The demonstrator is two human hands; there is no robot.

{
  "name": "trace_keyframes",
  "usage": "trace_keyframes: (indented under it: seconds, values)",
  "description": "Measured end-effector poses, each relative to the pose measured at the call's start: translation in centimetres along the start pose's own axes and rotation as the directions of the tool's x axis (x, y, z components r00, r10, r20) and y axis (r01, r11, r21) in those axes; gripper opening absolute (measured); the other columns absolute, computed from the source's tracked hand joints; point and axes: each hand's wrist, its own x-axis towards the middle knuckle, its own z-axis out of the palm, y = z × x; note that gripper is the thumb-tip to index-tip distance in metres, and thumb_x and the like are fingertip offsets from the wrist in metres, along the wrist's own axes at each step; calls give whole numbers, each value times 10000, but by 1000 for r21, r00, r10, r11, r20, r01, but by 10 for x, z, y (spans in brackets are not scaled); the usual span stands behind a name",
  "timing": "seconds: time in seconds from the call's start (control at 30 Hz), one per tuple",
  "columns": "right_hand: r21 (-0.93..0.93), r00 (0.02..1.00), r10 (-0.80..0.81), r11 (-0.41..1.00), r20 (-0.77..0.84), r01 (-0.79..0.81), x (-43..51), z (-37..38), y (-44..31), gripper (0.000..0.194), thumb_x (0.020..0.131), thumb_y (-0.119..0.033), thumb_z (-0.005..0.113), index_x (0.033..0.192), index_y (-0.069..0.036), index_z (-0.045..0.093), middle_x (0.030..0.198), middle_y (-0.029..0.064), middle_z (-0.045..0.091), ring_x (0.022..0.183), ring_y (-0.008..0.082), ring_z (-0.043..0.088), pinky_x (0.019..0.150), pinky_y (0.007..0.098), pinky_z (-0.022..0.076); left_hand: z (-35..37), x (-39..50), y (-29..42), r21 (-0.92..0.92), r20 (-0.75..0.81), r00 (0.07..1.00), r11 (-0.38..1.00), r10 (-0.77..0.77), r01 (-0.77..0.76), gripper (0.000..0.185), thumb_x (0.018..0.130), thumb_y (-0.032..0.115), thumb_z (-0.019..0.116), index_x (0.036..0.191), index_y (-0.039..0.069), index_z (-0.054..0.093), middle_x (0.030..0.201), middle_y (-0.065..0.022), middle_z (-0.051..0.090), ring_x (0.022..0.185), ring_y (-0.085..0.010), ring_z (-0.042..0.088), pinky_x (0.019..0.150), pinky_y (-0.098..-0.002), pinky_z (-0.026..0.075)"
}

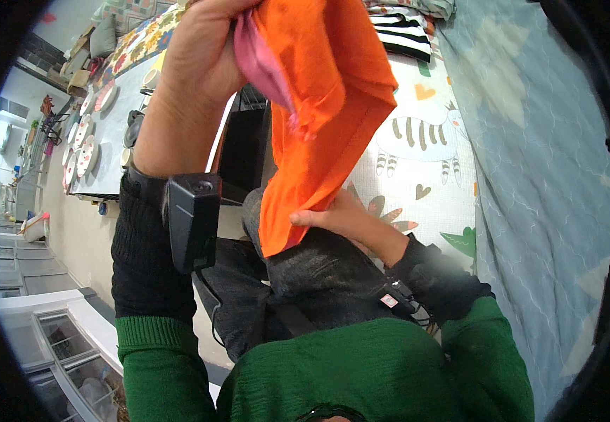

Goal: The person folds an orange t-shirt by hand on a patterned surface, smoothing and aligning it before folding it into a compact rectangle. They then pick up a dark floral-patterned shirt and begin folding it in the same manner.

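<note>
An orange cloth garment (331, 121) with a pink patch (263, 63) along its left side hangs before me, over my lap. High up near the top of the view, my left hand (205, 53) grips its upper part; the fingertips are partly hidden by the fabric. Lower down, my right hand (336, 216) pinches the bottom of the cloth, thumb in front and fingers behind it. The hanging end reaches just above the knee of my dark trousers (321, 269). Folds cover much of the garment's shape.
To my right lies a white mat printed with animals (416, 142), beside a blue-grey sheet (532, 174). A folded black-and-white striped cloth (402, 37) rests at its far end. Several patterned plates (87, 154) stand on a table (112, 126) at left. A glazed white frame (67, 337) is lower left.
</note>
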Motion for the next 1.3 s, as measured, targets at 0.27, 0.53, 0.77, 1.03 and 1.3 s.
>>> trace_keyframes:
  seconds: [0.27,0.53,0.77,1.03,1.3]
  values:
    - [161,873,-211,938,-440,308,-16,-89,-86,451,875,-155,472,1294,11,457,1179,111,571,1042,170,557,885,323,461,28,-8,95,390,-5,947,872,321,-294,271,938,89,486,1171,-49,502,1180,-184,582,1040,-240,600,945,-381,479]
    - [-880,662,-708,449,-245,154,-164,-199,-316,388,861,-143,442,1213,0,523,1175,95,559,1076,195,519,946,323,401,14,-46,158,706,100,918,623,384,-338,435,862,269,608,1123,-77,570,1072,-203,639,920,-218,660,819,-293,543]
    - [-956,781,-561,73,-275,-284,-84,-239,-313,329,737,34,432,972,-8,657,821,170,675,796,250,649,756,331,485,-92,22,92,294,-242,968,956,72,3,218,954,146,503,1086,-11,575,1049,-108,643,897,-187,635,853,-309,520]
    - [-941,181,-983,-27,-37,-338,-90,-285,-410,376,787,-114,501,1121,-182,660,1012,153,667,927,276,652,827,339,488,-32,73,155,148,134,969,963,206,-225,332,957,172,512,1214,-36,480,1252,-199,549,1082,-283,589,972,-404,462]
    - [-993,394,-912,101,-114,-53,-163,-240,-270,198,753,72,551,910,-13,635,863,90,591,802,218,596,750,285,475,-82,-31,6,122,-66,997,991,-40,48,482,921,310,557,1255,-30,483,1203,-131,602,1074,-231,602,948,-360,476]
